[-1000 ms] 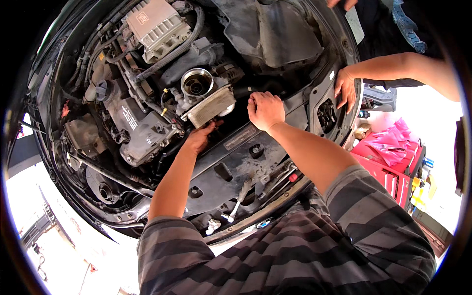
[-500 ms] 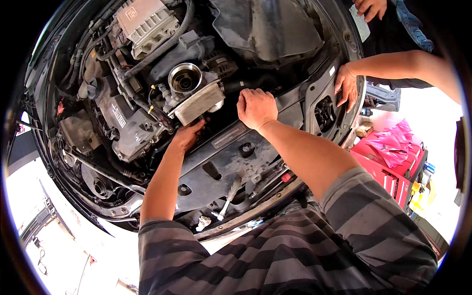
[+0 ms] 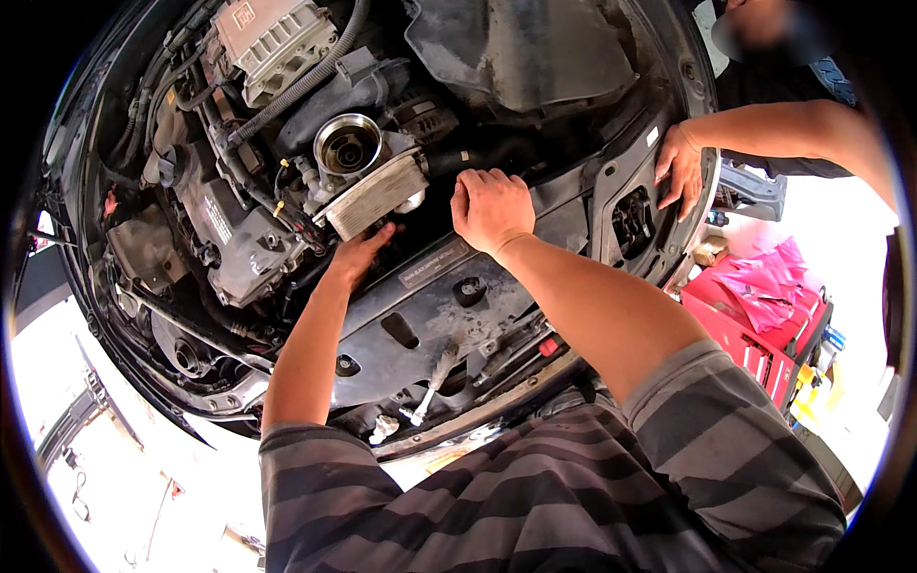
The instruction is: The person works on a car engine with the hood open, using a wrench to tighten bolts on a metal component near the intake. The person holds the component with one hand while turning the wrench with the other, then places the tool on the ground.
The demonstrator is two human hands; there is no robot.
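In an open car engine bay, a finned oil cooler (image 3: 380, 198) sits below the open, round oil filter housing (image 3: 348, 145). My left hand (image 3: 361, 254) reaches in at the cooler's lower edge, against the front panel. Most of its fingers are hidden there, so I cannot see what they touch. My right hand (image 3: 494, 210) is closed, knuckles up, at the back edge of the black front panel (image 3: 420, 329). Its fingertips curl down into the dark gap behind, and whatever they hold is hidden.
A ratchet-like tool (image 3: 435, 387) and a crumpled white rag (image 3: 383, 429) lie along the front edge. At right, a co-worker's hand (image 3: 680, 172) rests on the car's rim. Beyond stands a red tool cart (image 3: 735, 329) with pink plastic (image 3: 764, 286) on top.
The view has shifted slightly, moving the engine a little leftward. Both my hands keep nearly the same places. At the upper right, the co-worker's other hand has left view and their head has come in.
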